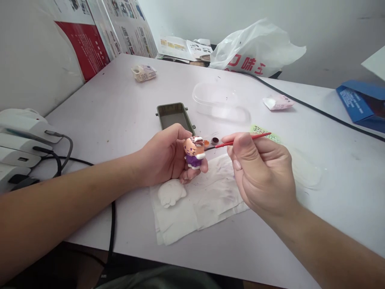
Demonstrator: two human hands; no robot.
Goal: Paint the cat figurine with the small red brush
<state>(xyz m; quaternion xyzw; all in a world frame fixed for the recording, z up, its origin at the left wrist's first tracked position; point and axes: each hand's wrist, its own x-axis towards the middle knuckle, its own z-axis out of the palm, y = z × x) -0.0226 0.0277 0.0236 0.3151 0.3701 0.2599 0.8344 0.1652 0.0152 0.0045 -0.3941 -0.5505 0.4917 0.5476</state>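
A small figurine (194, 153) with an orange head, purple body and white parts sits in my left hand (168, 154), gripped between thumb and fingers. Brown patches show on top of its head. My right hand (261, 168) pinches a red-handled paintbrush (230, 143), whose dark tip points left, close to the figurine's side; whether it touches I cannot tell. Just behind are small paint pots, one dark (214, 141) and one orange (206, 143). An unpainted white figurine (171, 193) lies on stained paper tissues (210, 196) below my left hand.
Behind my hands stand a dark green tray (174, 114) and a clear plastic container (221, 102). Small packets (143, 73), a white plastic bag (255, 52) and a blue box (362, 104) lie farther back. Plugged chargers (22, 150) and cables occupy the left; a black cable (315, 106) crosses the right.
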